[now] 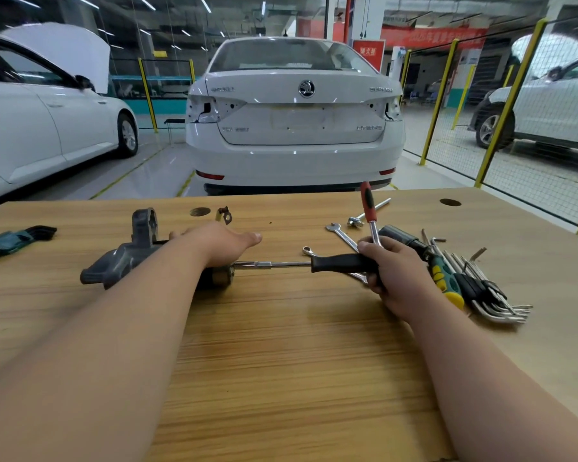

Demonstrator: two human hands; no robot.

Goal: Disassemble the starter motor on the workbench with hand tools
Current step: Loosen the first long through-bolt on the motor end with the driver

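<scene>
Nearest: two bare forearms (80, 378) over the bench (281, 378), reaching away from the camera.

Far left on the bench: hex keys (10, 240) in a teal clip, untouched.

Next right: motor (124, 258), on its side, left of centre, well in from the near edge. Dark grey cast nose housing, with a mounting ear standing up on the far side. Body mostly hidden under the hand. Brassy end face just showing at the right end. Looks whole, no covers off. Small bracket (223, 215) behind it, apart.

Left hand (221, 243): palm down on the motor body, fingers fairly straight, pressing rather than wrapping as far as visible.

Driver (344, 263): level, steel shaft running left to the motor's right end, tip lost in shadow there. Black handle wrapped by the right hand (397, 275), fingers curled tight round it.

Step, as a judgement: working an end fastener, probably a through bolt or end-cap screw, so early in the teardown. Next move calls for keeping the shaft in line with the fastener, pushing in while turning, and pinning the motor down. Round body likely to roll on smooth wood.

Behind the knuckles: ratchet (368, 208), red handle tilted up. Held or propped, cannot tell. Spanners (339, 231) flat beside it. Far right: green-yellow screwdriver (444, 278) and a fanned Allen set (494, 301).
</scene>
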